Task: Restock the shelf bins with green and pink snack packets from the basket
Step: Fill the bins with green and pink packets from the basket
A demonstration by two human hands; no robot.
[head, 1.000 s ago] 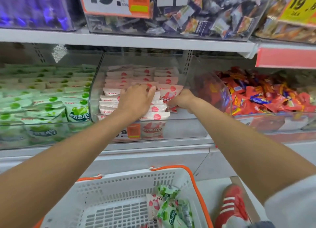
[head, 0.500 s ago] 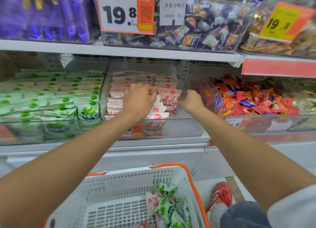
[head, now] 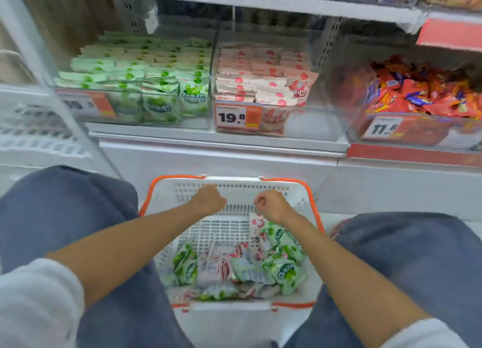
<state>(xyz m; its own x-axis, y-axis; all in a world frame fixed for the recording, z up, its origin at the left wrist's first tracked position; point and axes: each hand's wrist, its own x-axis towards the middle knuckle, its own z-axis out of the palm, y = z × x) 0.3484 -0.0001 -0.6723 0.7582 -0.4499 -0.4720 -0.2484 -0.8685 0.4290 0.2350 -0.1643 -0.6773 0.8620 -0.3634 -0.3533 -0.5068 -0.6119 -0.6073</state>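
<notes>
Now both hands have left the pink bin [head: 266,128], where they were tidying the rows half a second back, and come down over the basket [head: 180,191], which sits on the floor between two knees in blue jeans [head: 65,212].

The left hand [head: 208,200] is by the basket's far edge, showing its back with the knuckles curled. Whether it holds anything cannot be told. The right hand [head: 272,206] is nearer the far right corner, with finger and thumb drawn together just above the top edge of a pink packet [head: 255,223]. Whether they actually pinch it is not clear either. That packet stands on end, its long axis running up toward the far edge.

Heaped along the basket's near edge and right side are green packets [head: 285,272] and pink packets [head: 221,266], lying flat and pointing every which way. One green one beside the upright pink one slants from far-left to near-right.

Up on the shelf, the green bin [head: 198,123] is packed with overlapping rows, front faces toward the aisle. The pink bin beside it is filled the same way at its left and middle, behind a 19.8 price label [head: 234,116].
</notes>
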